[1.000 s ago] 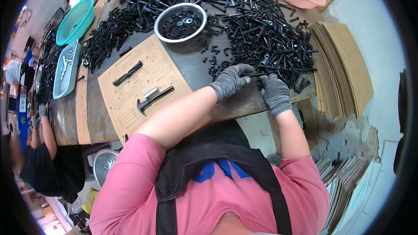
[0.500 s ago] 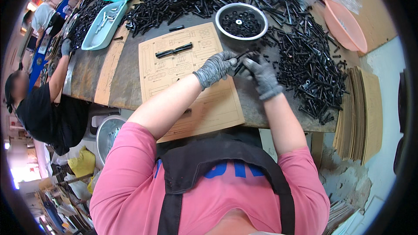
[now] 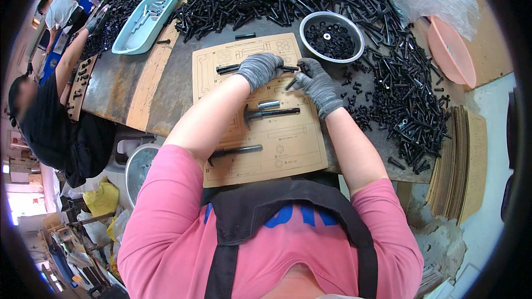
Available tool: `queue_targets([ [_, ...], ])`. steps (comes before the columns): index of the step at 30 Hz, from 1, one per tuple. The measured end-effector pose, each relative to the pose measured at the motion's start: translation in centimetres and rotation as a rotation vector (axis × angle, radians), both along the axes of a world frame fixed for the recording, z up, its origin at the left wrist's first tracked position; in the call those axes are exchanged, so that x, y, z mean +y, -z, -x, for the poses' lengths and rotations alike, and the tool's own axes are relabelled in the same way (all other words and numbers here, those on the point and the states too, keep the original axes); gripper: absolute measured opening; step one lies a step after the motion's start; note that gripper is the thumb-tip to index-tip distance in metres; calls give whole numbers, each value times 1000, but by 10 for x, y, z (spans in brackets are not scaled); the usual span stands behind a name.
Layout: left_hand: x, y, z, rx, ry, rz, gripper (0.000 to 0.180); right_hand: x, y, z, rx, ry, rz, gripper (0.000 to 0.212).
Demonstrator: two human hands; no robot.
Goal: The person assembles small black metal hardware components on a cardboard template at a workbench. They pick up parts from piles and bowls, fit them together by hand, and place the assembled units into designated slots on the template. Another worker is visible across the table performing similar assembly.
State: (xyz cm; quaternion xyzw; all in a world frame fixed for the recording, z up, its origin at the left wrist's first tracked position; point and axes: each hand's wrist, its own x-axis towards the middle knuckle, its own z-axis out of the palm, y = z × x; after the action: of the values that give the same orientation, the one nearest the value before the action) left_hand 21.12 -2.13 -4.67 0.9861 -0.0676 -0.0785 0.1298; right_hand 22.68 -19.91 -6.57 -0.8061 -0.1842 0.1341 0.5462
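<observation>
Both my hands wear grey knit gloves over a printed cardboard sheet (image 3: 299, 158). My left hand (image 3: 260, 71) is closed near the sheet's top, and a black bolt (image 3: 288, 68) sticks out to the right of its fingers. Left of that hand, black bolts (image 3: 226, 69) lie on the sheet. At the sheet's right edge my right hand (image 3: 320, 87) is closed, with a short black bolt (image 3: 291, 83) poking from its fingertips. Lower on the sheet lie a silver cylinder (image 3: 269, 104) and two black rods with curved crosspieces, the upper rod (image 3: 277, 113) and the lower rod (image 3: 238, 150).
A metal bowl (image 3: 332, 16) of black nuts or washers stands beyond my right hand. Black bolts (image 3: 410, 94) are heaped behind and right. A blue tray (image 3: 124, 44), a pink basin (image 3: 451, 50) and stacked cardboard (image 3: 460, 155) flank the table. A co-worker (image 3: 50, 127) works at left.
My hands have moved apart, the left over the bolts on the sheet. The rods and cylinder lower on the sheet, mostly covered by my forearm before, now show. The view has shifted slightly.
</observation>
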Motion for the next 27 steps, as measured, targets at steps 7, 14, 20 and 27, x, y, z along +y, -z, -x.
queue_targets([
  [7, 3, 8, 20, -59, -79, 25, 32, -17, 14, 6, -480, -170, 272, 28],
  [14, -3, 5, 23, -58, -46, 23, 41, -43, 19, 10, -333, -26, 93, 27],
  [20, -13, 5, 17, -64, -57, -3, 38, -63, 14, 23, -151, 82, -60, 23],
  [27, -14, 5, 15, -48, -69, -52, 38, -88, 20, 30, -175, 99, -80, 25],
])
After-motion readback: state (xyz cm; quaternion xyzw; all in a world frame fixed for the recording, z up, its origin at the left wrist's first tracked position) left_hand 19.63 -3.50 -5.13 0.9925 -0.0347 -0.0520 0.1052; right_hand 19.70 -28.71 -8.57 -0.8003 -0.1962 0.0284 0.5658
